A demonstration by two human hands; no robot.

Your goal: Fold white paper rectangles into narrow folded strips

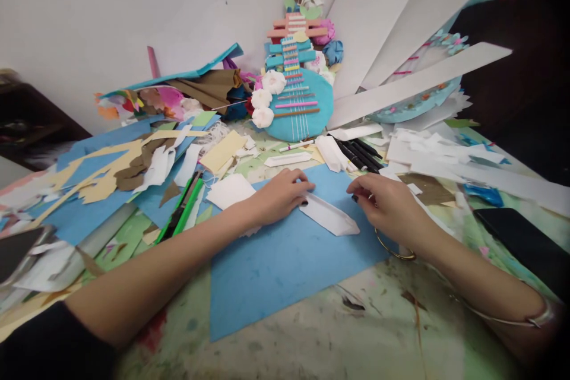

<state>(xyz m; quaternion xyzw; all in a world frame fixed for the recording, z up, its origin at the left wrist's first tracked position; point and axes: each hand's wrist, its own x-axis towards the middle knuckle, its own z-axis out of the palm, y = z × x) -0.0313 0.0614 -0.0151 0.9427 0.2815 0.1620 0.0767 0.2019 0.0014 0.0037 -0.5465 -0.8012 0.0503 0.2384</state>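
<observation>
My left hand (285, 196) is closed on one end of a white folded paper strip (332, 217), thumb and fingers gripping its edge. The strip's pointed end reaches to the right over a blue paper sheet (267, 285). Just past that tip is my right hand (387, 202), apart from the strip, its fingers curled in towards the thumb. Whatever may lie between those fingertips is hidden. Beside my left wrist a white paper piece (231, 191) is partly covered. A smaller white folded strip (288, 159) lies behind my left hand.
Black pens (360, 154) lie behind my right hand. A green cutter (180, 208) is at the left among paper scraps (89, 178), and a dark phone (521, 237) at the right. A blue paper guitar (300, 104) with white flowers leans against the wall.
</observation>
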